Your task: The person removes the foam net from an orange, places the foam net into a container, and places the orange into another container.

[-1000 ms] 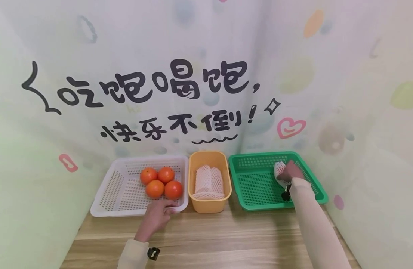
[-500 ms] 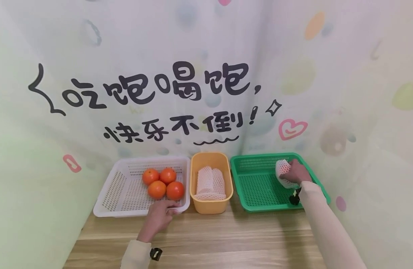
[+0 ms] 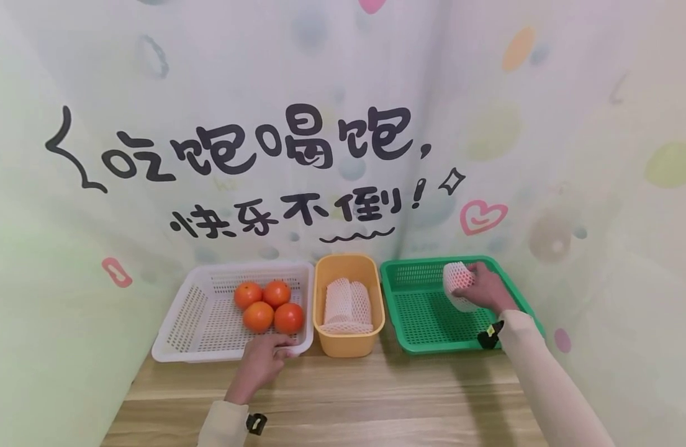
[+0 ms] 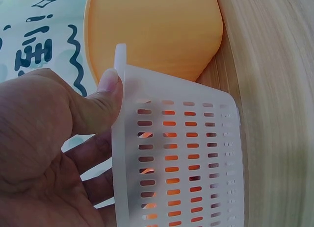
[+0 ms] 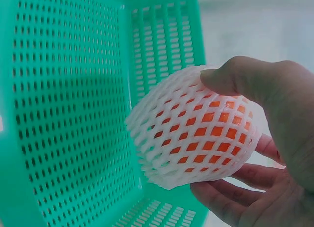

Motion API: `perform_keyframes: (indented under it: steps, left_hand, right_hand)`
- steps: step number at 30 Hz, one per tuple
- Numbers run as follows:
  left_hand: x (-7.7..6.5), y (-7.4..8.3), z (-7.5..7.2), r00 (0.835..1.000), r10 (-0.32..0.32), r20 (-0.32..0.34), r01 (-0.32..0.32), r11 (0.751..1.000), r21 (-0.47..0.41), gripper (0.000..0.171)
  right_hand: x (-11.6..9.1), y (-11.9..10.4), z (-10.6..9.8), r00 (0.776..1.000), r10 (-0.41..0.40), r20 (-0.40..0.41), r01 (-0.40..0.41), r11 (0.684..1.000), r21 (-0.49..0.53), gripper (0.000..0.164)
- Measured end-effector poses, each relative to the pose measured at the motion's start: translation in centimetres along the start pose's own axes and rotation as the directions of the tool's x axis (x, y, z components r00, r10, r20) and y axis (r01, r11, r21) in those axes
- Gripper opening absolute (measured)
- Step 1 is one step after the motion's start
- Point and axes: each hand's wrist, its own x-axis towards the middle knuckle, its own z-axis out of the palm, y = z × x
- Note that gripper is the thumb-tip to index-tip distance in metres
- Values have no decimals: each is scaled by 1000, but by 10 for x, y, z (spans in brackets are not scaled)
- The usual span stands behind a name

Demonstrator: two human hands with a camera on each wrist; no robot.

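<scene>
My right hand (image 3: 490,290) grips an orange-red round fruit in a white foam net sleeve (image 3: 457,285) above the green basket (image 3: 395,310). In the right wrist view, the thumb lies on one side of the foam net sleeve (image 5: 201,134) and the fingers on the other; the sleeve's narrower end points away from the palm. My left hand (image 3: 261,360) pinches the front rim of the white basket (image 4: 181,89), thumb on its outer side and fingers across the rim. Several orange-red round fruits (image 3: 258,316) without sleeves sit in that basket's right half.
Between the two baskets stands a yellow tub (image 3: 351,343) with white foam net sleeves (image 3: 348,304) in it. All three containers line up on the wooden table (image 3: 348,397) against a printed curtain (image 3: 298,74); more curtain hangs at both sides.
My right hand has lifted the sleeved fruit and shifted it to the left over the green basket. The left hand keeps its hold on the white basket's rim.
</scene>
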Motion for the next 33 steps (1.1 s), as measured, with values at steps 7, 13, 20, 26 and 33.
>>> perform_keyframes:
  steps: [7,13,20,26,33]
  left_hand:
    - [1,-1,0,1000,1,-9,-1,1000,-8,22]
    - [4,-1,-1,1000,13,-17,-13,1000,-1,21]
    - [4,-3,-2,1000,8,4,-8,1000,-4,20]
    - [2,-3,-2,1000,14,10,-14,1000,-2,20]
    - [0,-2,0,1000,11,25,-11,1000,-29,21]
  right_hand:
    - [-13,-18,4,997,-68,-22,69,997,21,78]
    - [-21,-35,8,994,-105,-43,108,991,80,78]
    - [-33,-54,19,988,-144,-52,151,977,149,77]
    - [-47,-75,31,983,-174,-63,182,965,187,76]
    - [-64,-96,47,974,-208,-91,222,954,202,75]
